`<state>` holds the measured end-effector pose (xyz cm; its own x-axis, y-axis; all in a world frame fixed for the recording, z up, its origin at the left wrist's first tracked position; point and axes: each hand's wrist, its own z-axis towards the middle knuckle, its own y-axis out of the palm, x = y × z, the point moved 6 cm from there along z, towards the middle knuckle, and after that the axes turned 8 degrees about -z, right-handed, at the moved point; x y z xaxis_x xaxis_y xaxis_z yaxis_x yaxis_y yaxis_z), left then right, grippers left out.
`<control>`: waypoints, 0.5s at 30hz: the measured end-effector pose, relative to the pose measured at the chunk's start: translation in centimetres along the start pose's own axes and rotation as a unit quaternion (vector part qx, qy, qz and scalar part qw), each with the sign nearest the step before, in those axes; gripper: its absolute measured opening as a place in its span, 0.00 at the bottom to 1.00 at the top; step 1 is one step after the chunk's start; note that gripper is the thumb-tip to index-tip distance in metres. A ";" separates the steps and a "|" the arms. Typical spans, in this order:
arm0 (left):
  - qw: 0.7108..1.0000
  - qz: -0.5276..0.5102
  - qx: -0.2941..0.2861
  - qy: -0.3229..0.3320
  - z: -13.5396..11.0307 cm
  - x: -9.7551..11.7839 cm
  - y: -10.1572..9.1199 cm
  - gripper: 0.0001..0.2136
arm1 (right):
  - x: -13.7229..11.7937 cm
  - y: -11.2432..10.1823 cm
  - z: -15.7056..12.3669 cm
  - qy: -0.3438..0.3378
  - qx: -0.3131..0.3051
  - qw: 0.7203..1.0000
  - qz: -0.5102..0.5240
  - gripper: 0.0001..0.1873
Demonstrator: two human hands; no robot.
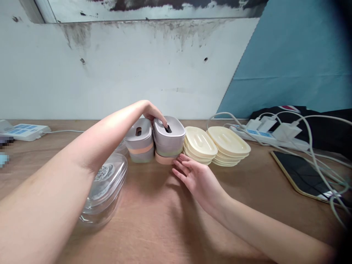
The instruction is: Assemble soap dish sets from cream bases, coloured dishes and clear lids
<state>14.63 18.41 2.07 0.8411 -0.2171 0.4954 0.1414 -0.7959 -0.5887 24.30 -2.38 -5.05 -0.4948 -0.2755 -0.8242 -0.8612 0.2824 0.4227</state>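
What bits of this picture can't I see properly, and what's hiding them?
All in the head view:
- Some fingers of the left hand: hidden behind the grey box stack it touches.
- Part of the clear containers: covered by the left forearm.
- Print on their lid: too small and blurry to read.
- Part of the dark-screened device: white cables cross it.
- Bluish thing: pixelated, cut off by the left edge.

I'm getting bright, whitish light, with soft shadows spreading below the right hand (196, 178) toward the table's (143, 227) near edge. Glare is streaking the clear containers (115, 176); dark blur is shrouding the near right corner.
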 end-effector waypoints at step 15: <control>0.999 0.029 0.016 0.014 -1.4 1.2 0.6 0.29 | 0.5 -0.6 -0.3 -0.011 -0.032 0.998 -0.057 0.17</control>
<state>14.99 16.95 3.19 0.8330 -0.2792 0.4776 0.1096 -0.7629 -0.6371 24.58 -2.98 -5.60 -0.3910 -0.2813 -0.8764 -0.9177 0.1915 0.3480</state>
